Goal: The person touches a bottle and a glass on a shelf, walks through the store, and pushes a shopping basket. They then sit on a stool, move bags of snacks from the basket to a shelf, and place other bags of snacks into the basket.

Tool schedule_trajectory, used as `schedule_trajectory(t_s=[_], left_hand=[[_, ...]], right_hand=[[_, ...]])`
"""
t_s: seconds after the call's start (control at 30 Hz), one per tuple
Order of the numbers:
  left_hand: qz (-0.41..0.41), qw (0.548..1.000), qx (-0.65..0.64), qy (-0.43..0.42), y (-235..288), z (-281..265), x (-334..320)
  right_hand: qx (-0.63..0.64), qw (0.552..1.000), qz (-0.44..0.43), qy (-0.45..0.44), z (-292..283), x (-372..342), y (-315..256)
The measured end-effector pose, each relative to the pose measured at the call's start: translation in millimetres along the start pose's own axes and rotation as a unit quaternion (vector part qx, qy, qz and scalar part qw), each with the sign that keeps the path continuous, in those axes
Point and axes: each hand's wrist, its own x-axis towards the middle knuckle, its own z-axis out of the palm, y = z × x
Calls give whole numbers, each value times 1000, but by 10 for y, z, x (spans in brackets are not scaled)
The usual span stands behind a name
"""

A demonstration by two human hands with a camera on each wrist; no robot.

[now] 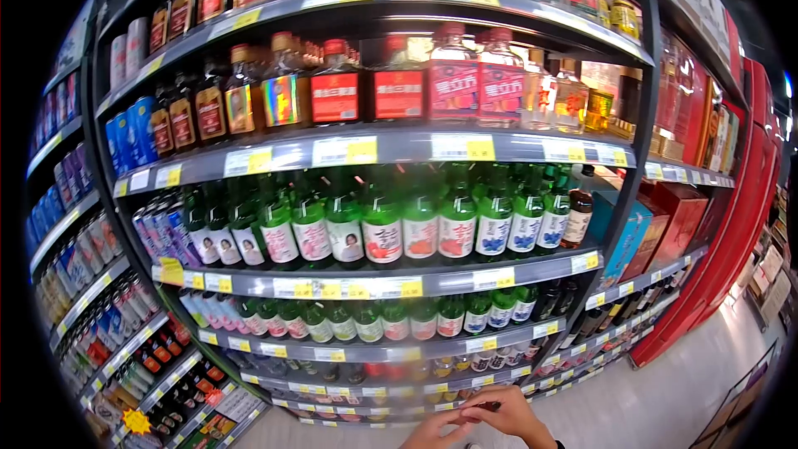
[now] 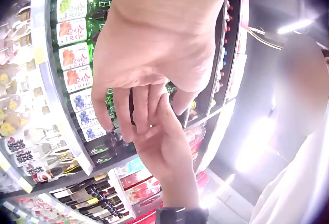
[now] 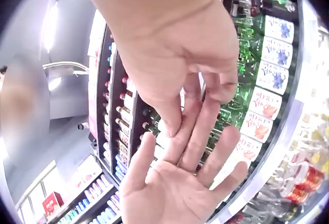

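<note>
Both hands meet at the lower middle of the head view, in front of the shelves. My left hand point(image 1: 436, 432) is palm up with its fingers spread, as the right wrist view shows. From above, my right hand point(image 1: 509, 412) curls over it, and its thumb and fingers pinch the left hand's middle fingers point(image 3: 193, 136). A dark band point(image 2: 181, 215) circles the right wrist. Behind the hands stand rows of green glass bottles point(image 1: 382, 229) with white fruit-picture labels.
A shelf edge point(image 1: 382, 285) with yellow-and-white price tags runs across the middle. Amber bottles with red labels point(image 1: 335, 98) stand above. Canned drinks point(image 1: 93, 241) fill the left-hand rack. At the right are gift boxes point(image 1: 675, 220), a red panel point(image 1: 727, 224) and pale floor point(image 1: 665, 391).
</note>
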Motion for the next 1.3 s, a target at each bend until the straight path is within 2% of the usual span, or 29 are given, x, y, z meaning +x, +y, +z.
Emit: schedule_trajectory(t_s=[0.13, 0.23, 0.3, 0.33, 0.4, 0.57, 0.63, 0.67, 0.73, 0.8, 0.83, 0.87, 1.0, 1.07, 1.13, 1.17, 1.23, 1.3], left_hand=[[-28, 997, 54, -55, -136, -33, -91], [-52, 993, 87, -68, -93, -76, -140], [-99, 989, 101, -40, -16, -77, -187], [-98, 989, 101, -40, 3, -80, -219], [-56, 997, 39, -39, 52, -112, -280], [-55, 993, 89, -62, 155, -127, -351], [-47, 993, 80, -74, 79, -113, -364], [-39, 993, 67, -94, -8, -146, -350], [-34, 992, 51, -113, -115, -232, -320], [-56, 981, 139, -124, -70, -298, -304], [-11, 985, 140, -100, -5, -268, -326], [-14, 985, 141, -100, 65, -261, -348], [5, 984, 164, -73, 148, -213, -427], [11, 983, 175, -56, 102, -196, -445], [5, 996, 87, -2, -50, -200, -469], [4, 996, 86, -1, -121, -203, -480], [40, 995, 83, 34, -200, -199, -495], [47, 996, 62, 46, -193, -186, -511]], right_hand=[[49, 993, 85, -62, 184, -27, 364], [59, 991, 95, -79, 275, -12, 355], [90, 987, 81, -102, 240, 29, 284], [120, 982, 68, -128, 213, 42, 256], [93, 984, 56, -144, 147, 59, 265], [84, 983, 46, -156, 110, 47, 278], [67, 976, 97, -182, 126, 47, 272], [69, 976, 101, -178, 149, 32, 243], [75, 970, 170, -154, 206, 14, 179], [81, 968, 175, -160, 211, -32, 172], [88, 977, 114, -158, 190, -50, 160], [96, 982, 52, -155, 182, -65, 161], [68, 978, 1, -196, 143, -99, 182], [84, 977, 18, -193, 163, -112, 159], [100, 976, 35, -190, 194, -111, 160], [87, 979, 33, -179, 215, -124, 182], [75, 983, 33, -166, 284, -170, 232], [151, 982, 45, -104, 388, -189, 239]])
